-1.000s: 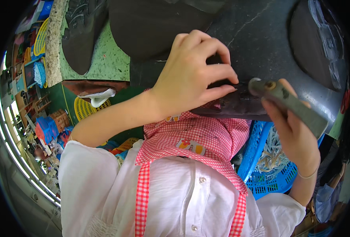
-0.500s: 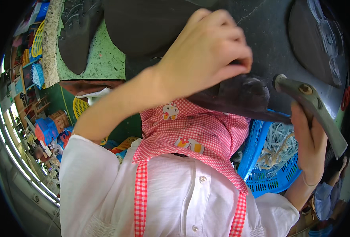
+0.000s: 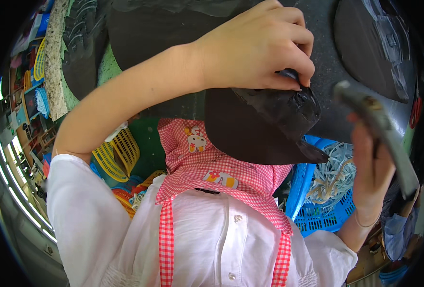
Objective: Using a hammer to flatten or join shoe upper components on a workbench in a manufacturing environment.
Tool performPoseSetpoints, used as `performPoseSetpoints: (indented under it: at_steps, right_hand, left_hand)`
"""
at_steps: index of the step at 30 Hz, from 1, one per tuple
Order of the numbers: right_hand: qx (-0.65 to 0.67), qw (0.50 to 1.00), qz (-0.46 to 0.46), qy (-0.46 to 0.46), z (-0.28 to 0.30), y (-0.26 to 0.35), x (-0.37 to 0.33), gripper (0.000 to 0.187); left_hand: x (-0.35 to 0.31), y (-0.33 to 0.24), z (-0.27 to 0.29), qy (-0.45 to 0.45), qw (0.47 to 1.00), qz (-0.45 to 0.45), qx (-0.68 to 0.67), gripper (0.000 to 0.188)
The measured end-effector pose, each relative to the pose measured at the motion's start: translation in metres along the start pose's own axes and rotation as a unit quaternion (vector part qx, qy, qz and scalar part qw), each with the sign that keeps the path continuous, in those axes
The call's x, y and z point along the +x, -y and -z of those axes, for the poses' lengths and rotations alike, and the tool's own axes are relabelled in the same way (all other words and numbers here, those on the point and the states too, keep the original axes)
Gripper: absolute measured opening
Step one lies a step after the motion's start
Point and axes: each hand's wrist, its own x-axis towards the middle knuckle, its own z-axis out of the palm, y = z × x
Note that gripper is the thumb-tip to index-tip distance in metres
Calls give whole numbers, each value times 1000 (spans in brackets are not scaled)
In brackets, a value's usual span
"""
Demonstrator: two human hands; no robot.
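With fingers pinched together, my left hand (image 3: 269,50) grips the shiny, creased edge of a dark leather-like piece (image 3: 255,129). The rounded lower part of that piece hangs over the near edge of the dark worktop (image 3: 317,57), in front of my apron. My right hand (image 3: 369,165) holds a metal hammer (image 3: 389,131), its head raised to the right of the piece and not touching it. The hammer is slightly smeared by motion, and its handle is mostly hidden by the hand.
More dark pieces lie on the worktop: one at the right (image 3: 367,48), one behind my left forearm (image 3: 159,40), another at the far left (image 3: 80,71). Below the worktop's right side is a blue basket (image 3: 317,222) of pale strips. A yellow basket (image 3: 121,155) stands lower left.
The dark piece has turned and shifted left, with more of its rounded part showing. My left hand has moved slightly right and down onto its edge. The hammer stays at the right.
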Motion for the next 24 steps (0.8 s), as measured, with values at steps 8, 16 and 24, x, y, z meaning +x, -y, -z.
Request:
performPoseSetpoints:
  at_steps: [8, 16, 24]
  right_hand:
    - [-17, 999, -33, 1, -10, 8, 16, 26]
    - [-127, 989, 49, 55, -5, 11, 26, 29]
    - [-84, 992, 82, 37, -13, 8, 36, 30]
  left_hand:
    - [-5, -8, -9, -2, 978, -87, 189, 7]
    - [-6, -1, 3, -11, 1000, 17, -21, 9]
    - [-8, -14, 17, 49, 995, 34, 80, 11]
